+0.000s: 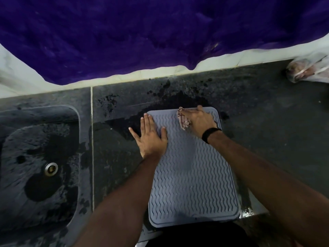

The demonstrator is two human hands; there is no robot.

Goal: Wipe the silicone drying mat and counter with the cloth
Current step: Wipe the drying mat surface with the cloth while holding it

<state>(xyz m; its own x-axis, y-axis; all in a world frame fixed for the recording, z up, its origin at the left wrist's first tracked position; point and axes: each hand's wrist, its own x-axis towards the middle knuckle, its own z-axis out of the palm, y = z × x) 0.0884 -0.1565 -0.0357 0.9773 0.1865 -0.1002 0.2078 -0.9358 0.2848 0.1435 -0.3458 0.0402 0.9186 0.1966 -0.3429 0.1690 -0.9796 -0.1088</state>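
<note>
Dark stone surface (267, 122), wet patches near the back edge, w/ a sunken sink (39, 157) at left. Grey silicone mat (192, 175) lies flat on it, wavy ribs, rounded corners. Right hand (199, 120) sits at the mat's far edge, its fingers (200, 108) curled over a crumpled pinkish cloth (183, 120) pressed onto the mat; most of the cloth is hidden under the palm & blurred. Left hand (151, 138) lies flat, fingers straight & spread, on the mat's far-left corner, partly over the wet surface. Purple fabric (142, 32) fills the top. Plastic bag (306, 68) at far right, cut off, contents unclear.
</note>
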